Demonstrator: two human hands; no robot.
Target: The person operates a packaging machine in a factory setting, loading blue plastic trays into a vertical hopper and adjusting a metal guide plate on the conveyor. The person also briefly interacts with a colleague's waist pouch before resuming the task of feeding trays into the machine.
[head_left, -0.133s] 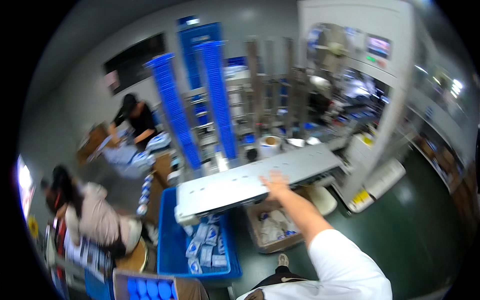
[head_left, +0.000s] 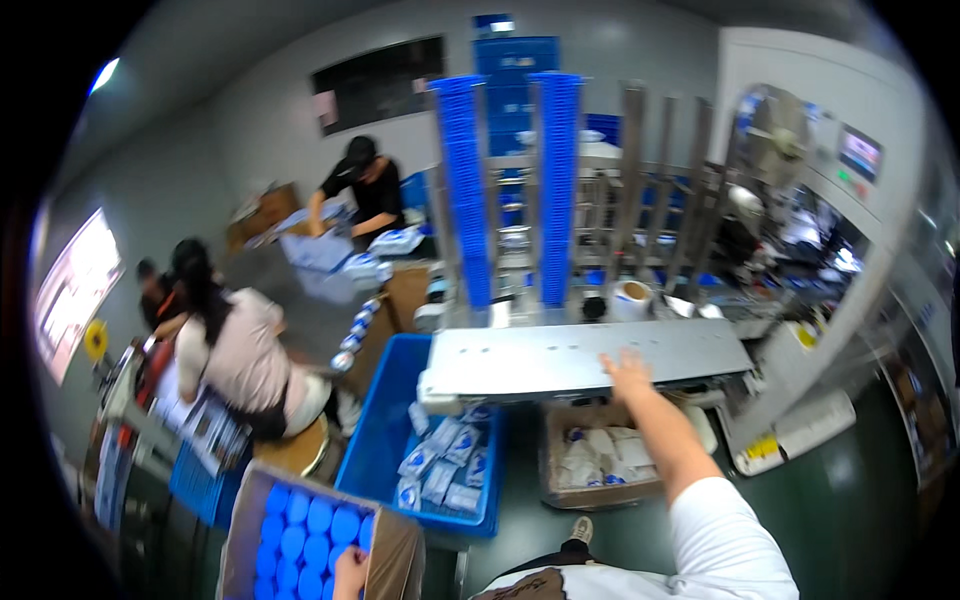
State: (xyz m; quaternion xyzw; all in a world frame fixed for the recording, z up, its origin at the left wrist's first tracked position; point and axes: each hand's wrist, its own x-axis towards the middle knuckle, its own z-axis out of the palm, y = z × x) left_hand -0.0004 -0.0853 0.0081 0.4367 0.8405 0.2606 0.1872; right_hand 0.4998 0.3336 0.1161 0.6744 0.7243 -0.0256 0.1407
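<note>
My right hand (head_left: 628, 372) lies with fingers spread on the near edge of a long pale metal cover plate (head_left: 520, 358) at the front of a machine. At the lower edge, my left hand (head_left: 350, 570) is inside the right rim of a cardboard box (head_left: 245, 500), against the blue round lids (head_left: 319, 516) standing there in rows. Its fingers look curled; what they hold, if anything, is hidden.
Under the plate stand a blue bin (head_left: 365, 450) of small white-and-blue packets and a carton (head_left: 600, 495) of white scraps. Two tall blue stacks (head_left: 463, 190) rise behind. A seated person (head_left: 245, 350) and a person in black (head_left: 370, 195) work at left.
The view has swung left, so everything appears farther right. My left hand has come into sight at the lid box. My right hand remains on the plate.
</note>
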